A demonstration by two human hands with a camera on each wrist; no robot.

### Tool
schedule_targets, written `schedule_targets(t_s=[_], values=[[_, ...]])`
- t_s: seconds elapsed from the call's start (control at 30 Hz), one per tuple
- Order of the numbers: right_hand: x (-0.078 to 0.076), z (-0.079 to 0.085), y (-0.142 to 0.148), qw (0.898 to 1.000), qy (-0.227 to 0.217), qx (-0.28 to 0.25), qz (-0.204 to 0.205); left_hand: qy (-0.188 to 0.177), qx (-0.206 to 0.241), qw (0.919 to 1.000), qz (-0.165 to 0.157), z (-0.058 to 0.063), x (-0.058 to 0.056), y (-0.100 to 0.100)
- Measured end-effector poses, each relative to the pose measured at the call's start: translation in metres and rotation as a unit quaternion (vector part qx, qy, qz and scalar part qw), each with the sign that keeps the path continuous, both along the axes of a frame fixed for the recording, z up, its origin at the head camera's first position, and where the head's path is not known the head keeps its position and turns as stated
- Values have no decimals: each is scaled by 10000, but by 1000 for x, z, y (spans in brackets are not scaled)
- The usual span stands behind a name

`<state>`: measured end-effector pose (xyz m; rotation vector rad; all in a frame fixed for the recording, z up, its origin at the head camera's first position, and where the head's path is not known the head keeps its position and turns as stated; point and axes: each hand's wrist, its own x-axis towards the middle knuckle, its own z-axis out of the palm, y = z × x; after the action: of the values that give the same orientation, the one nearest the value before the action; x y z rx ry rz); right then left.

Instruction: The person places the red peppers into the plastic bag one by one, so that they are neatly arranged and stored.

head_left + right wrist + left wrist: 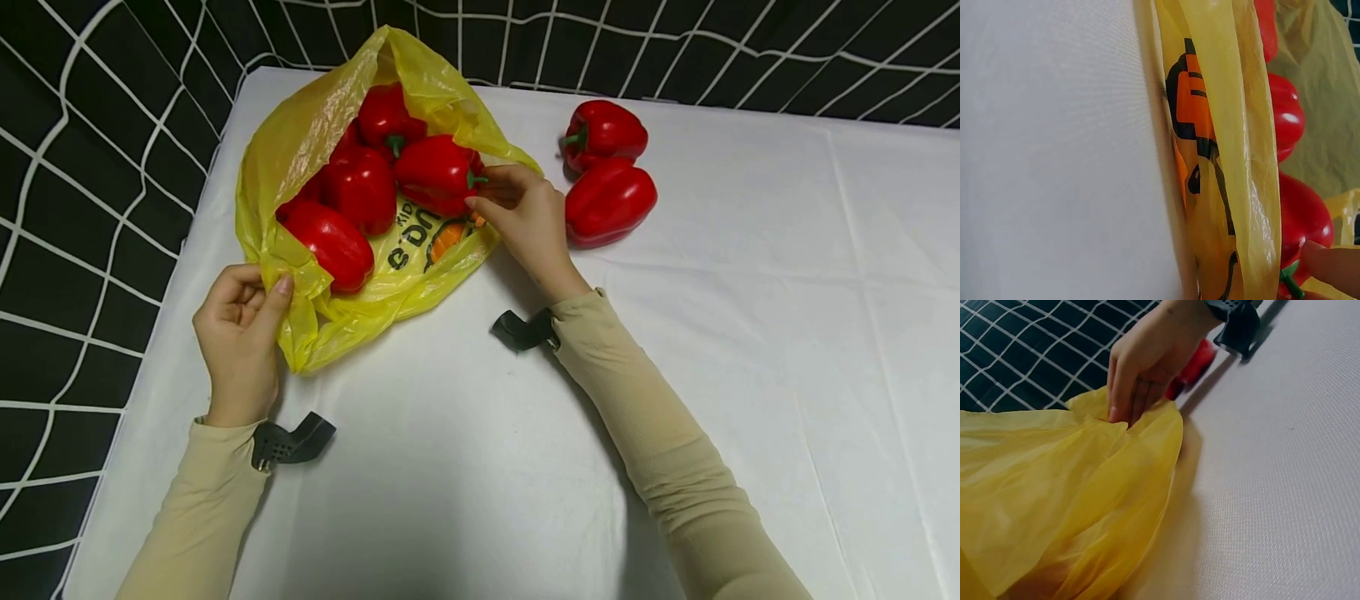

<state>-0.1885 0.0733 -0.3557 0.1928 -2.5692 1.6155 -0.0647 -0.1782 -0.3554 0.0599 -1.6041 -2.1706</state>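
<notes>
My left hand (243, 337) grips the near left rim of a yellow plastic bag (442, 304), thumb and fingers pinching the film. Inside the bag several red bell peppers (360, 187) lie together on printed black lettering. My right hand (528, 217) reaches over the bag's right rim and holds the stem end of a red bell pepper (437, 175). The thumb rests against this pepper (1304, 215) in the right wrist view, beside its green stem. From the left wrist, the right hand (1147, 369) shows with its fingertips hidden behind the yellow film.
Two more red bell peppers, one (609, 133) behind the other (611, 202), lie on the white cloth (750, 350) right of the bag. White netting (97, 250) over black borders the table at the left and back.
</notes>
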Motion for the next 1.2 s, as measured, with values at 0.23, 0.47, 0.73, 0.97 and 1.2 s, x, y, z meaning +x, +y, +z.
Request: schedule_targets(t_s=[0.23,0.47,0.73,0.97,1.2], values=[[5,3,0,9994,328,-30,-63,34,-42,10000,12,1,0,0],[6,6,4,9992,307,-106,-229,98,134,9998,-55,1,0,1],[12,14,8,9985,457,-101,-298,130,136,9998,-46,2,0,1],[25,21,23,9980,570,-224,-185,160,176,9997,21,1,-1,1],[39,28,46,9980,567,-74,-268,241,-51,9992,311,0,-1,0]])
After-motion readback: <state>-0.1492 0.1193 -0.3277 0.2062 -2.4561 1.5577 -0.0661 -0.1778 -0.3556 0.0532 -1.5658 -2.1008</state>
